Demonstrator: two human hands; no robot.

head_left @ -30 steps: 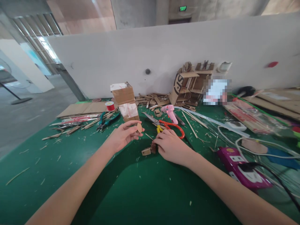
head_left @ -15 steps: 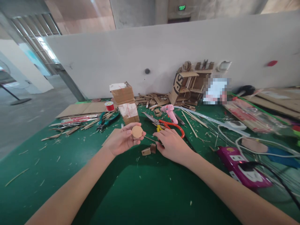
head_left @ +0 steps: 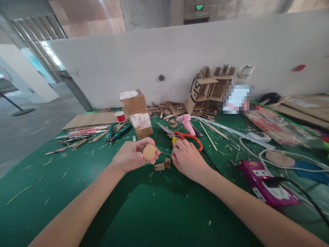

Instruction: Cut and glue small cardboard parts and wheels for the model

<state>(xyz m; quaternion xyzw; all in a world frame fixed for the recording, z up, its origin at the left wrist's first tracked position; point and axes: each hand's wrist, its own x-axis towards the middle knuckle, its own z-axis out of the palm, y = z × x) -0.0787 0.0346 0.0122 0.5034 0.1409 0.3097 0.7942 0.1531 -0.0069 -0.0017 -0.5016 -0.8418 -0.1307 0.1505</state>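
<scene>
A round cardboard disc (head_left: pixel 149 152) is held by its edge between the thumb and fingers of my left hand (head_left: pixel 132 154), flat face toward me. My right hand (head_left: pixel 190 157) is closed on a thin rod (head_left: pixel 166 154) that points left toward the disc; the end within my palm is hidden. Just beyond my right fingers lie scissors (head_left: pixel 168 130) with orange handles, and something yellow (head_left: pixel 174 140) shows beside them. Two small cardboard pieces (head_left: pixel 159 166) rest on the green table (head_left: pixel 154 212) between and below my hands.
Farther back are a cardboard box model (head_left: pixel 133 104), a pink glue gun (head_left: pixel 186 123), and a cardboard shelf (head_left: pixel 205 94). Teal-handled pliers (head_left: pixel 118 133) and red thread (head_left: pixel 120 116) are at left. A purple power strip (head_left: pixel 267 187) with cables sits at right.
My left hand has lowered slightly with the disc, which has turned a little. My right hand has shifted slightly right with the rod.
</scene>
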